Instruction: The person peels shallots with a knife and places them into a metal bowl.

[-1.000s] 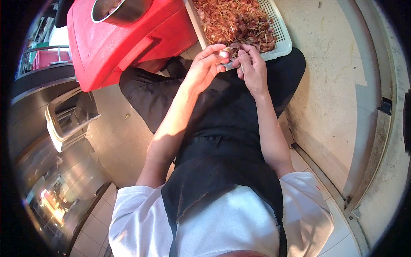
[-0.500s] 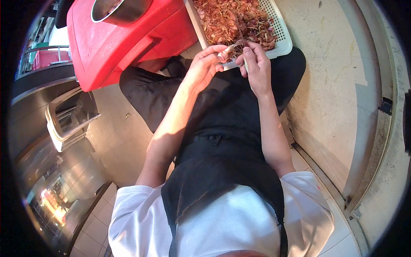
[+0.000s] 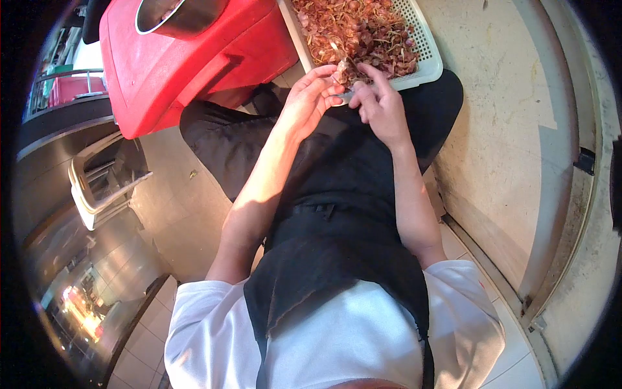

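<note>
My left hand (image 3: 310, 98) is closed, pinching a small shallot (image 3: 342, 72) with loose papery skin at its fingertips. Beside it, my right hand (image 3: 383, 109) curls its fingers around a small knife (image 3: 353, 67), whose dark blade lies against the shallot and whose handle is mostly hidden. Both hands are over the near edge of a white perforated basket (image 3: 424, 55), close together. Reddish-brown shallot skins (image 3: 346, 29) fill the basket, which sits at my crossed legs.
A red plastic box (image 3: 168, 71) stands left of the basket, with a metal pot (image 3: 178, 18) on top. A pale wall panel (image 3: 499, 129) rises close on the right. At the left are a white-framed plastic item (image 3: 91, 188) and a shiny metal surface (image 3: 84, 285).
The knife has turned from pointing up over the skins to lying lower against the shallot. My right hand has rotated and shifted slightly left; my left hand stays nearly in place.
</note>
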`<move>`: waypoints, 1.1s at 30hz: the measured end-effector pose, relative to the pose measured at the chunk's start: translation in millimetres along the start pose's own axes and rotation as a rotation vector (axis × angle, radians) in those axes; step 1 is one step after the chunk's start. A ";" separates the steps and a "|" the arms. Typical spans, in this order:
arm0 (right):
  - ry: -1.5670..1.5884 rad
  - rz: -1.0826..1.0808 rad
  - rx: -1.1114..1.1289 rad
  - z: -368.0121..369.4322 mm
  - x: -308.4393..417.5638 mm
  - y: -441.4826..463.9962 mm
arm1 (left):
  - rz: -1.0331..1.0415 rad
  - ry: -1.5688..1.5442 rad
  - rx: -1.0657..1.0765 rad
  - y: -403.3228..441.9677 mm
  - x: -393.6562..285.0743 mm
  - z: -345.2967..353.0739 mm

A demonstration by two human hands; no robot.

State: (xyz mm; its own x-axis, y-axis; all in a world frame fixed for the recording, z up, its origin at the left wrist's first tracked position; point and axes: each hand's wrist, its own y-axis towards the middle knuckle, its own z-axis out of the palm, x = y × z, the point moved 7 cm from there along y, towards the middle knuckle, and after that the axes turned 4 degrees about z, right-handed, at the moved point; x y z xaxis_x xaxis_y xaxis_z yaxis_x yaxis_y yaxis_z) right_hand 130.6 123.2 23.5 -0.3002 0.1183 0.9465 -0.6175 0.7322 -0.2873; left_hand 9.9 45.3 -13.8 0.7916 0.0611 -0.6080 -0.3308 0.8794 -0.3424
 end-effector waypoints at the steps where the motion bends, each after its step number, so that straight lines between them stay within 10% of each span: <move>1: -0.005 -0.002 0.023 4.8 -1.1 -1.0 | 0.007 0.014 -0.016 -0.4 -0.9 1.5; 33: 0.096 0.042 0.066 12.5 3.8 -5.0 | 0.027 0.162 -0.040 -8.4 -1.1 3.4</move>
State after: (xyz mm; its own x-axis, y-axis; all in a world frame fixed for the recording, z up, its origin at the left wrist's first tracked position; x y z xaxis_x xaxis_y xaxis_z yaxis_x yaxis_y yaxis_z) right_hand 123.5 111.5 26.7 -0.2576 0.2138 0.9423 -0.6537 0.6796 -0.3329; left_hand 13.7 39.5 -7.8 0.6904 0.0045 -0.7234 -0.3733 0.8587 -0.3510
